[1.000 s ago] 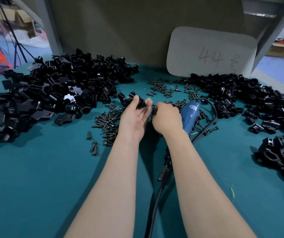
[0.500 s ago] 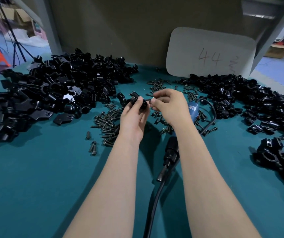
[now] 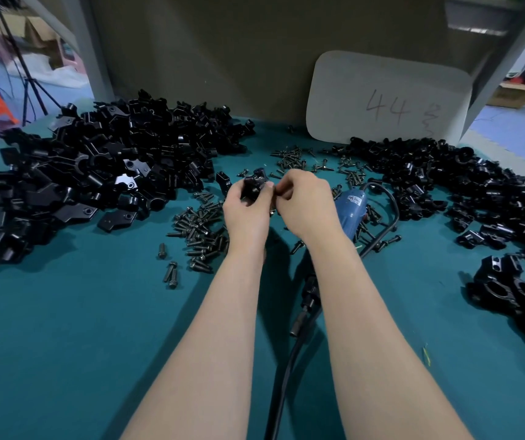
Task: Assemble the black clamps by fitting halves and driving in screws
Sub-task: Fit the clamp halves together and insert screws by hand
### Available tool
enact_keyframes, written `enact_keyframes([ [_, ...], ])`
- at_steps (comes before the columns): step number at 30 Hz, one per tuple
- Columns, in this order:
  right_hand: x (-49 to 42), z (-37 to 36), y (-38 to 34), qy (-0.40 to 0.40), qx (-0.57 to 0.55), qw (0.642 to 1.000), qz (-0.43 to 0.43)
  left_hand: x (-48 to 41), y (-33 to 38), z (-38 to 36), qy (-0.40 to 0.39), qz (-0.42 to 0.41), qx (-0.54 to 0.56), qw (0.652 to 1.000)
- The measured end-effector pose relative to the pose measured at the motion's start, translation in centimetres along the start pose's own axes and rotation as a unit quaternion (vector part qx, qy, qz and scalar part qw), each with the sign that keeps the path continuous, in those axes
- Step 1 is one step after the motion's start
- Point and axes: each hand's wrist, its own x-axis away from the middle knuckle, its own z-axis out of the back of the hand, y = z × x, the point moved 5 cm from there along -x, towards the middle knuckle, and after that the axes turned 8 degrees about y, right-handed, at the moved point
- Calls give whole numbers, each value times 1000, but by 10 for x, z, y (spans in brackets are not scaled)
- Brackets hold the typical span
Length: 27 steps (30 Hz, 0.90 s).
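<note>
The left hand (image 3: 248,211) grips one clamp (image 3: 252,186) above the table (image 3: 80,328); the right hand (image 3: 305,201) pinches at its side, its screw hidden. Judged step: seating a screw; next, the one blue driver (image 3: 350,211). Three part piles; loose screws (image 3: 201,230) uncountable.

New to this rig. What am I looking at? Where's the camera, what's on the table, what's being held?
No robot here: a person works bare-handed, and the one camera sits on their head, looking forward and down. The left hand has its grip on a black clamp; the right hand pinches at the clamp's side, what it holds too small to tell. On the teal table lie piles of black clamp parts, loose screws, a corded blue power driver and finished clamps.
</note>
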Motion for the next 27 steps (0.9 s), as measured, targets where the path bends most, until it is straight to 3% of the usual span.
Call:
enact_keyframes([
  [11,6,-19,4,-15,60,998,-17,-1,0,5,35,-51,-53,997],
  [16,3,-18,4,-44,34,998,-13,-1,0,5,48,-67,-64,995],
  [22,4,-20,2,-65,101,993,17,0,1,4,37,-58,-62,996],
  [27,7,-18,5,-71,72,995,5,0,0,5,28,-31,-17,999],
])
